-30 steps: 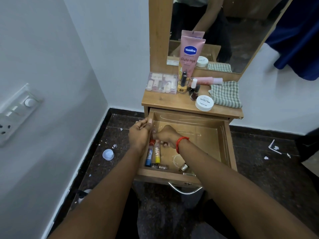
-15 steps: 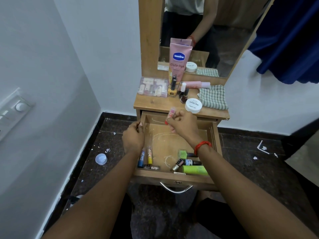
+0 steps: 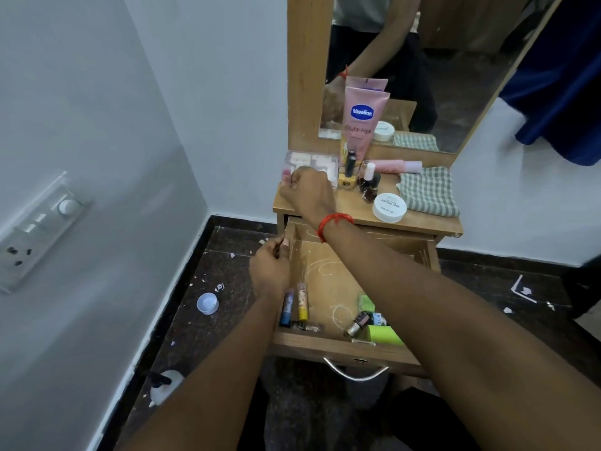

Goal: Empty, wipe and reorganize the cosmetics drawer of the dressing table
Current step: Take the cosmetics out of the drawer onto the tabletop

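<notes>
The open wooden drawer (image 3: 344,345) of the light-brown wooden dressing table (image 3: 422,222) is pulled out towards the viewer, its curved metal handle (image 3: 354,372) at the front edge. The right hand (image 3: 310,193), with a red thread bracelet (image 3: 333,222) at the wrist, reaches across the drawer to the left rear of the tabletop; its fingers are curled together around a small pink item (image 3: 286,175), only partly visible, held just in front of a clear plastic case (image 3: 320,162). The left hand (image 3: 270,270) rests at the drawer's left wall, fingers bent inward and thumb pressed against them; whether it holds anything cannot be told. Inside the drawer, a blue tube (image 3: 287,309) and a yellow tube (image 3: 302,302) lie side by side along the left wall, with a small clear item (image 3: 307,327) at their near end; a lime-green cylinder (image 3: 385,335), a small bottle with a metallic cap (image 3: 356,323) and a pale green item (image 3: 366,302) lie near the front right. On the tabletop stand a tall pink Vaseline tube (image 3: 361,122) against the mirror (image 3: 455,76), several nail polish bottles (image 3: 367,183), a white round jar (image 3: 389,207), a pink tube lying flat (image 3: 396,166) and a folded green checked cloth (image 3: 427,190). White scuff marks cross the drawer floor.
</notes>
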